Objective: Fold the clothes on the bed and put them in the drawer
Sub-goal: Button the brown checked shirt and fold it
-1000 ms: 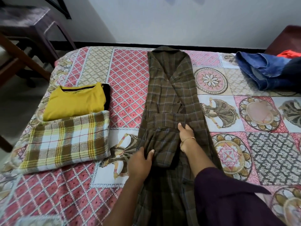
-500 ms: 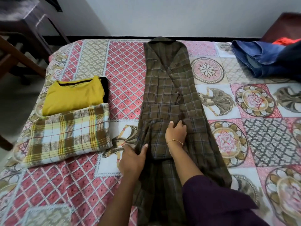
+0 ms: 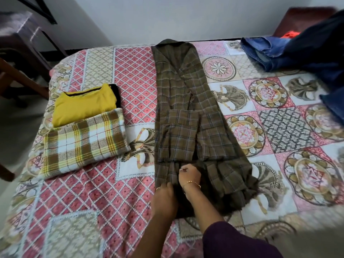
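Olive plaid shirt (image 3: 188, 101) lies lengthwise down the middle of the bed (image 3: 104, 190), sleeves folded inward. My left hand (image 3: 164, 197) rests at its near left edge, fingers curled onto the cloth; whether it grips, I cannot tell. My right hand (image 3: 189, 175) pinches the fabric near the hem. Left of the shirt: folded yellow top (image 3: 83, 106) touching a folded yellow-brown checked cloth (image 3: 83, 142). Blue jeans (image 3: 283, 53) heaped at far right.
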`<state>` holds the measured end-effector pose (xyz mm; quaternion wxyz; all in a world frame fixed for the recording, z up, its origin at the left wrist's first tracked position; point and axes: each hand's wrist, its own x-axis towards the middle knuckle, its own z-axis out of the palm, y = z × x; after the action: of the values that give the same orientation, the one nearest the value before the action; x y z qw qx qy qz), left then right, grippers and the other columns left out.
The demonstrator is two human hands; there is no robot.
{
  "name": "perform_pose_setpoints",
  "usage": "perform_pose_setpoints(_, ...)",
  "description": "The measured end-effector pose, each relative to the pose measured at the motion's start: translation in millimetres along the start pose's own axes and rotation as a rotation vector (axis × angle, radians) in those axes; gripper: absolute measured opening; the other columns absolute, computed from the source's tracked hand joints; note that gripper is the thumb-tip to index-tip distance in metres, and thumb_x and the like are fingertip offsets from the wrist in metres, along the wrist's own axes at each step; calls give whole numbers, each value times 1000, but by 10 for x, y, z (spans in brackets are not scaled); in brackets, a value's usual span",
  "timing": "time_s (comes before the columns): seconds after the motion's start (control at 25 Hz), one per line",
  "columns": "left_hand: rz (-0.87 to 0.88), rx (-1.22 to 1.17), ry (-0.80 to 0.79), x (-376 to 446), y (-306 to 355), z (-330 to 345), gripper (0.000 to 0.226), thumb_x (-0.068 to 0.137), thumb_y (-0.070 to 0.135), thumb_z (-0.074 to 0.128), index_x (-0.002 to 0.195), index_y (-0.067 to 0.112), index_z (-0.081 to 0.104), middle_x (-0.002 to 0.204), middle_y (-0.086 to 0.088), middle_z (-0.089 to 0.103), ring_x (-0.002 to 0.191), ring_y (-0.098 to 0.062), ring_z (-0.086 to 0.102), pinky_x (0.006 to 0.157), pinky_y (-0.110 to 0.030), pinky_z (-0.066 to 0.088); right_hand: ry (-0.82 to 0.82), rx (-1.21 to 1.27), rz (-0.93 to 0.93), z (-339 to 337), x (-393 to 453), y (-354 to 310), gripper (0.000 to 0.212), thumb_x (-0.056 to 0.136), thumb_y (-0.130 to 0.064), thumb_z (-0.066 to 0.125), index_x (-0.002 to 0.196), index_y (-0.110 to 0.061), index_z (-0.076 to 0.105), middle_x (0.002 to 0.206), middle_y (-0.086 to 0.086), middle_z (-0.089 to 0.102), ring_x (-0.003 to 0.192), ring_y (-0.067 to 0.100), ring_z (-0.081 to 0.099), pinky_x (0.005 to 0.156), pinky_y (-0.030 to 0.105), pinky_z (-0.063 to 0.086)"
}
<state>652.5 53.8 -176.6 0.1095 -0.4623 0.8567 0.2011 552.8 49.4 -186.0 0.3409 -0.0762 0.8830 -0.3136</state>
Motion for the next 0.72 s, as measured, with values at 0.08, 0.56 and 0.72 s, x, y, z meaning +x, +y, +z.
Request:
perform_pose_setpoints(0.08, 112, -104, 111, -18, 4, -30, 15, 90, 17, 46, 94, 11, 60, 90, -6, 64, 81, -25, 63, 62, -30, 45, -104, 43, -37, -19, 27, -21, 26, 96, -18, 48, 108, -2, 65, 116, 15, 64, 104, 27, 57, 89, 33, 45)
perform_pose_setpoints(0.56, 376, -105, 159, 119, 27, 158, 24, 77, 20, 43, 73, 10, 64, 69, -7, 59, 57, -23, 56, 47, -27, 45, 97, -547, -440, -33, 219, -132, 31, 93, -18, 54, 117, 1, 59, 144, 17, 29, 123, 29, 40, 97, 30, 39)
perform_pose_setpoints(0.72, 43, -135, 34, 272, 93, 65, 20, 92, 13, 48, 104, 1, 57, 107, -16, 55, 89, -33, 58, 67, -35, 41, 34, -514, -375, -11, 293, -244, 28, 95, -13, 49, 118, -1, 59, 125, 17, 50, 111, 30, 52, 90, 32, 44)
